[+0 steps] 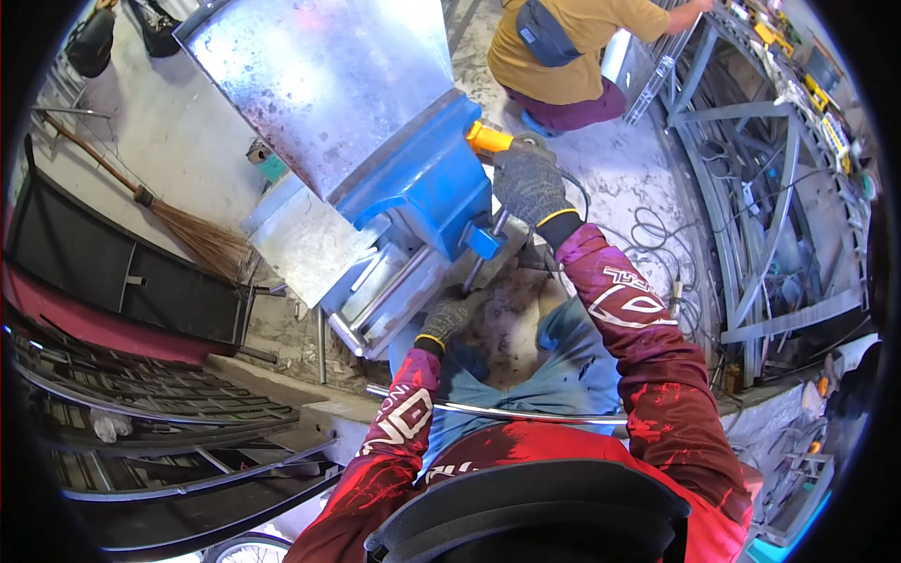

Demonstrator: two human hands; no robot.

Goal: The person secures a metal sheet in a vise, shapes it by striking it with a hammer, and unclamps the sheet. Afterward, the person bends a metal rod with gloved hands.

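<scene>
A large blue metal machine (pixel 413 174) with bright steel rods stands in front of me; its exact kind is hard to make out. My right hand (pixel 535 183), in a grey knit glove with a yellow cuff, is closed around a yellow-orange handle-like piece (pixel 488 138) at the machine's upper right edge. Much of that piece is hidden by the glove. Lower down, my left hand (pixel 450 317), gloved alike, closes around the lower end of a slanting metal rod (pixel 477 270) by the machine. Beyond the blue part lies a broad shiny metal sheet (pixel 324 80).
Across my lap runs a thin metal tube (pixel 526 413). A straw broom (pixel 192 225) leans at left above dark metal frames (pixel 169 281). Another person (pixel 563 56) crouches at far right beside a steel rack (pixel 741 169). Black cables (pixel 657 230) coil on the floor.
</scene>
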